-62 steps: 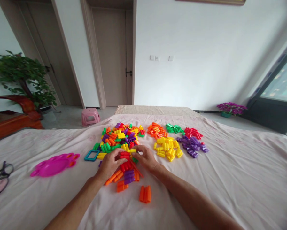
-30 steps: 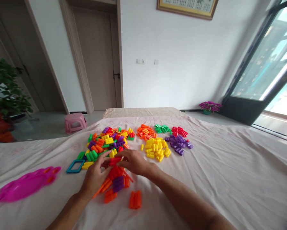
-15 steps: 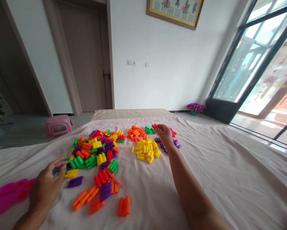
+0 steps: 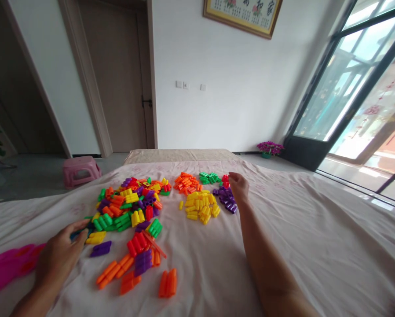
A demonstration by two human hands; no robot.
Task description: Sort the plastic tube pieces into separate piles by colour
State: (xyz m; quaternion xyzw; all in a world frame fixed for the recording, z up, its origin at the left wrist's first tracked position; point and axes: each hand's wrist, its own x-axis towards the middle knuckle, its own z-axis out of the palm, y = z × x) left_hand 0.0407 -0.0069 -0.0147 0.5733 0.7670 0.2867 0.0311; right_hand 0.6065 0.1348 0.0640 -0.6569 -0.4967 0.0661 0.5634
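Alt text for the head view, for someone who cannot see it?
A person's right hand is at the red block pile among colour-sorted piles on a bedsheet; the left hand rests by a mixed pile of blocks.

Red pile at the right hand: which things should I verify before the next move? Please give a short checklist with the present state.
1. Right hand reaches the red pile: ok, fingertips are at it.
2. Right grip empty: cannot tell, palm faces away.
3. Orange pile, green pile, yellow pile, purple pile each one colour: ok.
4. Left hand holds the blue frame: cannot tell, fingers cover it.
5. Mixed heap one colour: not ok, colours lie together.
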